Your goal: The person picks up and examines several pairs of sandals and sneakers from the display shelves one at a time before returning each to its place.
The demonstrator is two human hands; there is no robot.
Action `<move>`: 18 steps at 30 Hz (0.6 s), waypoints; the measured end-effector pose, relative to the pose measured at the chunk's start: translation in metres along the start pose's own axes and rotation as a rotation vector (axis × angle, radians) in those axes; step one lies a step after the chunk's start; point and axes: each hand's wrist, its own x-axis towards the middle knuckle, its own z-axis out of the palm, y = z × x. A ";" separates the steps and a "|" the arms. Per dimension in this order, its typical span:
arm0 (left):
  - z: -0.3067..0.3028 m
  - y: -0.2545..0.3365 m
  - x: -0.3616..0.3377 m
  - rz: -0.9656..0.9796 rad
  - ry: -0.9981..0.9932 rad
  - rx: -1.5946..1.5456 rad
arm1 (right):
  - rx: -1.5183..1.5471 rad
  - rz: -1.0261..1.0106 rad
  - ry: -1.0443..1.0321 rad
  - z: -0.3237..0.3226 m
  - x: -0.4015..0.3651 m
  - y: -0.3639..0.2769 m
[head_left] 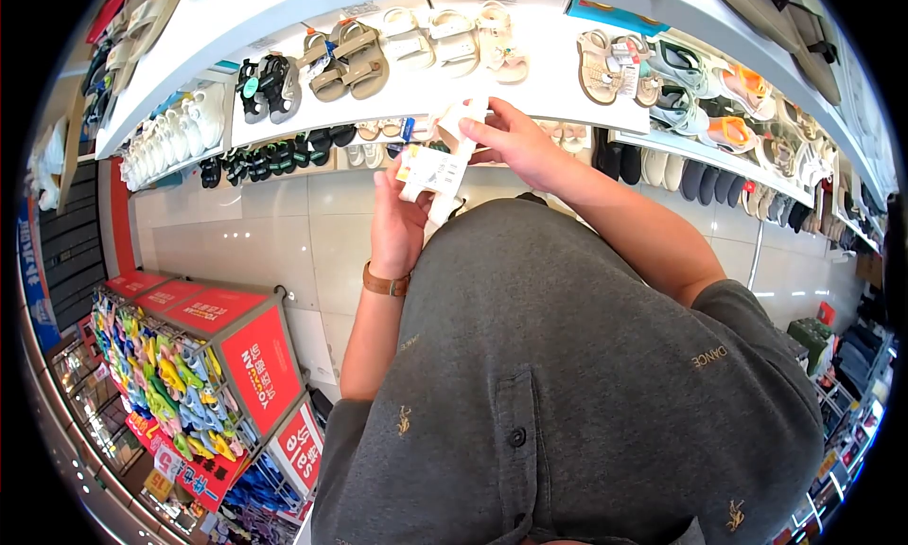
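Note:
In front of my chest I hold a white sandal (445, 207), tilted, with a white paper tag (438, 171) across it. My right hand (514, 144) is closed on its upper end, thumb over the white strap. Lower down, my left hand (397, 219) supports the other end beside the tag, its fingers partly hidden behind the sandal. On the white shelf (544, 83) just beyond are brown sandals (345, 61), black sandals (269, 87), pale sandals (455, 42) and beige sandals (605, 64).
Lower shelves hold more footwear, including white shoes (180, 133) at left and dark slip-ons (714, 184) at right. A red-panelled sale bin (260, 360) with colourful slippers (175, 379) stands at lower left. Pale floor tiles (270, 223) show between.

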 end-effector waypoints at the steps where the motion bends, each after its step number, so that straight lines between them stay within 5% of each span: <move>1: 0.005 -0.002 0.001 0.120 0.056 0.146 | -0.041 -0.020 0.063 -0.001 0.002 0.003; 3: 0.012 0.008 0.000 0.358 0.033 0.444 | -0.118 -0.034 0.069 -0.001 0.000 0.004; 6: 0.007 0.011 0.005 0.351 -0.014 0.660 | -0.157 -0.064 0.079 0.002 -0.003 0.002; 18: 0.018 0.015 0.010 0.371 -0.096 0.546 | 0.071 -0.060 0.085 -0.010 -0.015 -0.005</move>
